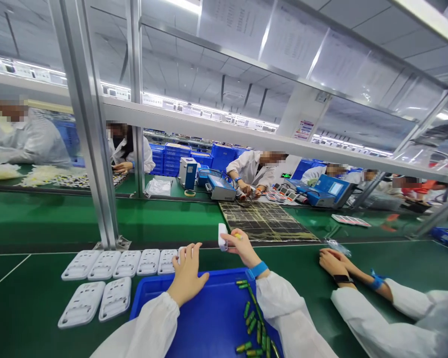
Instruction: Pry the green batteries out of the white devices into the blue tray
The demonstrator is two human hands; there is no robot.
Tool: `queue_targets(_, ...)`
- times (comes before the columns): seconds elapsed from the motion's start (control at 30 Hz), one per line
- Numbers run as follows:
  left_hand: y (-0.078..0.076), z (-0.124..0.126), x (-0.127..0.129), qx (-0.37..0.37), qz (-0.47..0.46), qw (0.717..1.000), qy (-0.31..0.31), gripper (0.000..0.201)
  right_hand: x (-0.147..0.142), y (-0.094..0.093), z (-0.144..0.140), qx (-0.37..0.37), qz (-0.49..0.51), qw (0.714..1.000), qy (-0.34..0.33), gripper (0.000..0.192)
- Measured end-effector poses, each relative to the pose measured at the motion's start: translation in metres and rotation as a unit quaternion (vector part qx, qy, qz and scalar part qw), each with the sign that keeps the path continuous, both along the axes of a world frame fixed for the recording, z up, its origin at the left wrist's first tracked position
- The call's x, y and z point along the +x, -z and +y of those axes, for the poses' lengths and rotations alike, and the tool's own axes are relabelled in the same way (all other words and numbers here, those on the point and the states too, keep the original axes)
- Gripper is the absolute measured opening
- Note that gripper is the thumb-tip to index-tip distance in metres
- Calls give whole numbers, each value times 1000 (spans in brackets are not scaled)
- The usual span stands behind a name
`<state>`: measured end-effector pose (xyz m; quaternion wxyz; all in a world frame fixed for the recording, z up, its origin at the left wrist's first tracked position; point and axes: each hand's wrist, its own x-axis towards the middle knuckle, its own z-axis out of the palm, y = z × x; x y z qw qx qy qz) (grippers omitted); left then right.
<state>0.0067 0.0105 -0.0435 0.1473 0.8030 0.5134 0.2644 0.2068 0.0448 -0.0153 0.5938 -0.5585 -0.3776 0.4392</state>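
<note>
My left hand (186, 271) rests at the far rim of a blue tray (205, 323), fingers spread over the end of a row of white plastic housings (125, 263); it may touch one. My right hand (241, 246) is raised above the tray's far edge, gripping a white plastic housing (222, 235) upright, with a small yellow-green piece pinched at the fingertips. A blue wrist strap (259, 269) circles that wrist. Several green-yellow batteries (254, 323) lie in the tray's right side.
Two more white housings (97, 303) lie nearer on the left. A co-worker's hands (334, 263) rest on the green belt at right. A dark patterned mat (267, 221) lies beyond. An aluminium post (93, 149) stands at left. People work across the line.
</note>
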Motion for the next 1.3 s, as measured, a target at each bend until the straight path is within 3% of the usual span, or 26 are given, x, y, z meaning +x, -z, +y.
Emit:
queue_targets(0.1,3,3,-2,-44,13,999,-5,67,6,11,3,-21,18,999,-26,51)
queue_targets(0.23,1,6,-2,-46,-13,999,-16,58,4,26,0,-27,77,993,-89,44)
queue_targets(0.33,-1,9,-1,-49,-52,997,-27,57,1,25,0,-21,135,978,-158,33)
queue_targets(0.47,-2,13,3,-42,-72,996,-18,64,-5,21,2,-22,206,942,-264,47)
queue_targets(0.6,1,14,4,-8,-52,999,-9,55,-13,37,8,-73,48,982,-166,36)
queue_targets(0.77,4,9,5,3,-33,999,-1,49,-21,65,19,-97,-96,988,-65,21)
queue_targets(1.03,5,-21,18,35,12,997,70,59,-26,63,5,-94,-351,931,-19,16)
queue_targets(1.3,10,-32,25,39,76,990,114,70,-27,70,11,-83,-423,900,-72,26)
